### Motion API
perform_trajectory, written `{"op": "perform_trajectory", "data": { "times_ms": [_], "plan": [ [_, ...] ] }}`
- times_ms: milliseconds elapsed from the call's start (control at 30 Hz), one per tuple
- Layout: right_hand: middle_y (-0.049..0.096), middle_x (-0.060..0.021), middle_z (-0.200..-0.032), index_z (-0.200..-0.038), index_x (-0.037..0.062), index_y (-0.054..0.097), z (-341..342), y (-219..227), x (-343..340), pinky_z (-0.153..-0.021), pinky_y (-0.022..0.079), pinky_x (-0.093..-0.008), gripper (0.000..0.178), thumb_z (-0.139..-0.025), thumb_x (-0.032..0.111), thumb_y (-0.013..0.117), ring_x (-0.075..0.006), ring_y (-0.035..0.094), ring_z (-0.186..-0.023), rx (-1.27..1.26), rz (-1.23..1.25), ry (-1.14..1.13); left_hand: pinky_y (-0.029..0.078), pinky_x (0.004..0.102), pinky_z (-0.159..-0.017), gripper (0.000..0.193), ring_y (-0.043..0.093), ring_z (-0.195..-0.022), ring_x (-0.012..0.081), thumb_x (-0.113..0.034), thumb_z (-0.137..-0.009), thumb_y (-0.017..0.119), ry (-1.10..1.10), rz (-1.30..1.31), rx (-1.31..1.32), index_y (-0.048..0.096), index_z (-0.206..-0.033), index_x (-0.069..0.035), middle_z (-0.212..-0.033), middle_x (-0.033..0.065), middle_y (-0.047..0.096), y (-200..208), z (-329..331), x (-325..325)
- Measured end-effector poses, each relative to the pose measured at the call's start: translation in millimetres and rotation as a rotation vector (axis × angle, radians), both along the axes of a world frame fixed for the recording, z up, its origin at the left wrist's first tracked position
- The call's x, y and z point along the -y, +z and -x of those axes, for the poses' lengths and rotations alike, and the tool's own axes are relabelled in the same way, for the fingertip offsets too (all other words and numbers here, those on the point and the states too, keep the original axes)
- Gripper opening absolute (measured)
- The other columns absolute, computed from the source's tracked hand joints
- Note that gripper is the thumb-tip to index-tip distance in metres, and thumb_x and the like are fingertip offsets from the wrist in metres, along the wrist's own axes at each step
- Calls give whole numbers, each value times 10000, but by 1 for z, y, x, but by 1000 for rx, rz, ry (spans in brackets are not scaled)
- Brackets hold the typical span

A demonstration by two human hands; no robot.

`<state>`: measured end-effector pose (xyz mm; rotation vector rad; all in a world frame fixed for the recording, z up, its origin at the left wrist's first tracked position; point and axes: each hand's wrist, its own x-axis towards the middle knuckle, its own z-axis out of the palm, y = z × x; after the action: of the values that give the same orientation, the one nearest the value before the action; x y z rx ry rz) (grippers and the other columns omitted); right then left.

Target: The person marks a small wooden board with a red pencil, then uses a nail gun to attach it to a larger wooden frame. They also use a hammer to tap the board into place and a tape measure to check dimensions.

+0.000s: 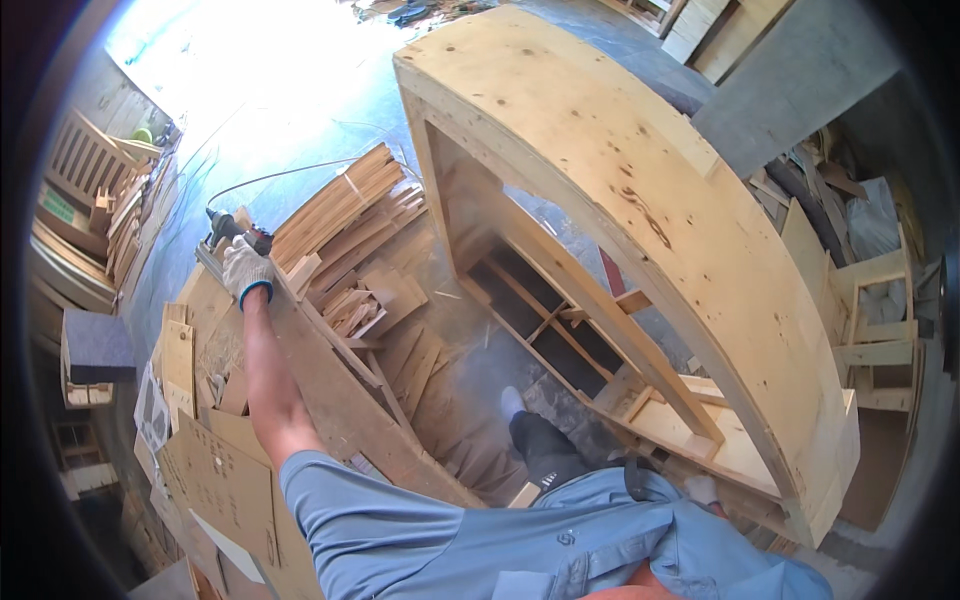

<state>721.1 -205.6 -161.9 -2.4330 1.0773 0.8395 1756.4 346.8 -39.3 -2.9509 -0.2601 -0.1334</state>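
My left hand, in a white knit glove with a blue cuff, is stretched far out to the left. Its fingers are closed round a dark nail gun with a grey metal part, over the end of a long brown board bench. A thin hose runs near the tool toward the back. My right hand, also gloved, is low at the right beside the foot of a large curved wooden frame. Its fingers are too small and partly hidden to read.
Stacked wood strips and offcuts lie between the bench and the frame. Cardboard sheets lean at the lower left. A grey panel and more wooden frames stand at the right.
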Motion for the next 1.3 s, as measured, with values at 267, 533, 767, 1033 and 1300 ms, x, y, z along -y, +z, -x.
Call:
{"op": "perform_trajectory", "data": {
  "times_ms": [267,533,767,1033,1300],
  "plan": [
    [734,-77,-724,-811,13,763,-104,47,-27,-611,542,-359,305,-938,265,646,-160,655,-614,125,-212,-775,587,530,-941,494,719,-1150,363,-458,-922,746,-152,-14,111,647,-1268,-120,-1201,165,691,0,61,-24],
    [778,-170,-876,-940,-74,756,-79,21,-17,-702,551,-396,362,-935,263,623,-230,709,-744,144,-278,-292,539,535,-1049,520,690,-1224,432,-494,-957,603,-10,380,69,737,-1247,-84,-1276,257,724,36,80,-28],
    [753,-165,-784,-818,-56,730,-94,39,-7,-661,487,-432,416,-934,315,581,-249,670,-687,2,-220,-115,562,501,-1041,576,719,-1229,402,-487,-951,608,214,533,29,752,-1263,-25,-1298,257,739,23,13,3],
    [737,-153,-783,-796,-5,717,-106,58,-10,-658,493,-433,432,-988,329,521,-255,677,-692,-34,-131,76,578,401,-1018,579,741,-1220,270,-336,-859,743,334,758,-242,731,-1325,7,-1368,179,736,-23,-66,-30],
    [747,-117,-859,-948,10,719,-88,44,-23,-614,550,-372,283,-951,280,635,-202,677,-686,146,-347,-534,542,430,-1083,627,692,-1321,269,-362,-874,687,292,344,-338,695,-1440,-94,-1456,105,703,15,-52,16]
  ]
}}
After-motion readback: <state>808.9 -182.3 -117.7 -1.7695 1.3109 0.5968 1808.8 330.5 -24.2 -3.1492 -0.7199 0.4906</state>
